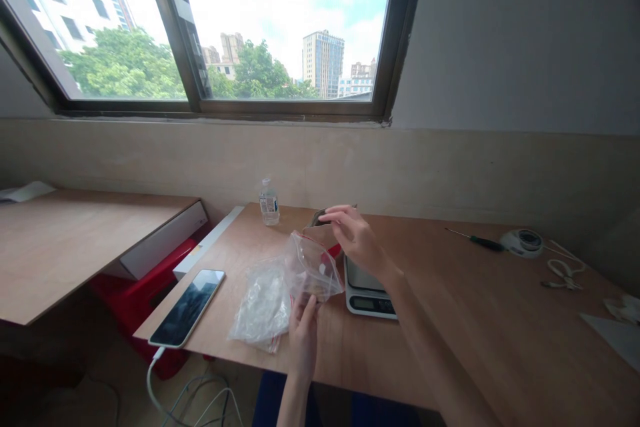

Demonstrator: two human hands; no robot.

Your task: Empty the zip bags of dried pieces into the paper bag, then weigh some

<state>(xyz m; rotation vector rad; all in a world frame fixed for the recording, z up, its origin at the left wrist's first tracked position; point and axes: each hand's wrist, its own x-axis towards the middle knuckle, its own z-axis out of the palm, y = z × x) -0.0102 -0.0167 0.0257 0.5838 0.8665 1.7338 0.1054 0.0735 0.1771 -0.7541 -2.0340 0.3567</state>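
Observation:
My left hand (303, 320) is closed on the lower edge of a clear zip bag (313, 267), thumb on top, and the bag's mouth gapes upward. Some brownish content seems to show low in that bag, too unclear to name. My right hand (355, 237) hovers above and behind the bag, fingers stretched leftward and apart, with nothing visible in them. Just beyond its fingertips stands an open brown container (320, 230), partly hidden by the hand and bag. A digital scale (371, 305) sits under my right wrist. Left of the held bag lies a pile of clear plastic bags (263, 303).
A phone (187, 310) with a charging cable lies at the table's left edge. A clear bottle (269, 203) stands at the back. To the right are a screwdriver (483, 241), a round white device (521, 243) and a coiled white cable (565, 273). A red stool (140, 287) fills the gap between tables.

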